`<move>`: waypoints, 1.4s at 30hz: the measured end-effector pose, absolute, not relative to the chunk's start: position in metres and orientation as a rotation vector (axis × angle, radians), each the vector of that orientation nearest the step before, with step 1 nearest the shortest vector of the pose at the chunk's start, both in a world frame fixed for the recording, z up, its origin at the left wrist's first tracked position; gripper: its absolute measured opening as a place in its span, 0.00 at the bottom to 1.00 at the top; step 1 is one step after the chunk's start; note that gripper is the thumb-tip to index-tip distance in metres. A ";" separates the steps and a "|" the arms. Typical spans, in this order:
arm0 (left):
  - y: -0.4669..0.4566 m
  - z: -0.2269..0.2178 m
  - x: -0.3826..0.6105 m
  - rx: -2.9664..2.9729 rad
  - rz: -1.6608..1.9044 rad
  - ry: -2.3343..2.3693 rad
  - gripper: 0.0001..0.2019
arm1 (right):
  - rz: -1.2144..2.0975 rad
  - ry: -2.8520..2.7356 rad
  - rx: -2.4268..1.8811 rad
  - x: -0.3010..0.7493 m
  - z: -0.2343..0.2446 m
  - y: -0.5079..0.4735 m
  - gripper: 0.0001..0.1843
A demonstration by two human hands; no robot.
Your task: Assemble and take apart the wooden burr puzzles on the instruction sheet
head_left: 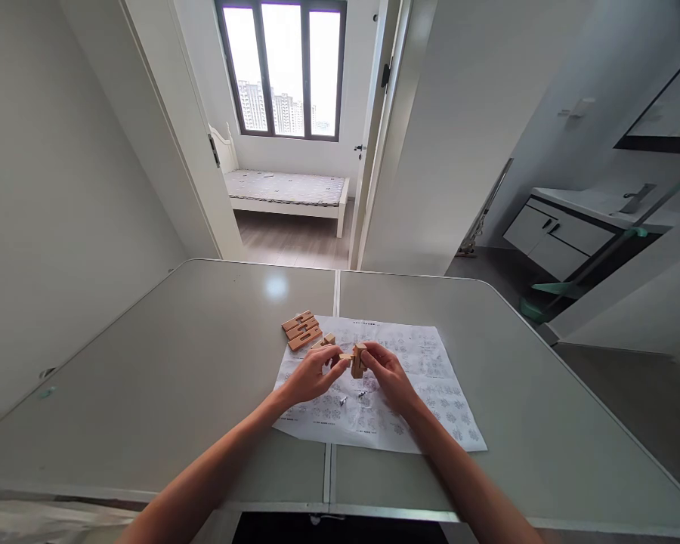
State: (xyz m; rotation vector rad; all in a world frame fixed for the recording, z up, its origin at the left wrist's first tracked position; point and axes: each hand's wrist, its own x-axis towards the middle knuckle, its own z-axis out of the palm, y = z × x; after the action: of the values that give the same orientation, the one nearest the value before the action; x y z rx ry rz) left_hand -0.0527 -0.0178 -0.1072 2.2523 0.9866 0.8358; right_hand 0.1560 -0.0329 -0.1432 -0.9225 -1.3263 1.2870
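My right hand (390,372) grips an upright wooden block (357,364) above a printed paper sheet (425,378). Facing it, my left hand (313,373) pinches a smaller light wooden piece (344,357), whose end meets or nearly meets the upright block; I cannot tell if they are joined. Behind my left fingers, another wooden block (329,339) is partly hidden. Several notched reddish-brown wooden pieces (302,330) lie side by side at the sheet's upper left corner. Two small shiny bits (343,401) rest on the paper below my hands, too small to name.
The sheet lies across the seam of a grey-green table (147,393) with a pale metal edge. Beyond the table, a doorway shows a bed (286,187) under a window (283,68). At the right stand a white sink cabinet (567,230) and a green-handled item (555,288).
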 end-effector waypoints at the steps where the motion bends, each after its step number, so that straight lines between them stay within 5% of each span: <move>1: -0.018 -0.107 -0.053 2.253 0.827 0.978 0.19 | 1.301 -1.322 -0.918 0.156 -0.145 -0.033 0.22; 18: -0.021 -0.108 -0.054 2.339 0.812 0.883 0.16 | 1.522 -1.258 -0.707 0.159 -0.143 -0.034 0.21; 42: -0.022 -0.118 -0.052 2.357 0.832 0.954 0.17 | 1.287 -1.385 -0.982 0.162 -0.133 -0.034 0.24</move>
State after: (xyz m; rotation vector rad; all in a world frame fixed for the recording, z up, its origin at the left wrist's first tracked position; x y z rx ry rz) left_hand -0.0521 -0.0223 -0.1183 2.3570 0.9540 0.8325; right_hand 0.1624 -0.0341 -0.1332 -0.9818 -1.3850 1.2870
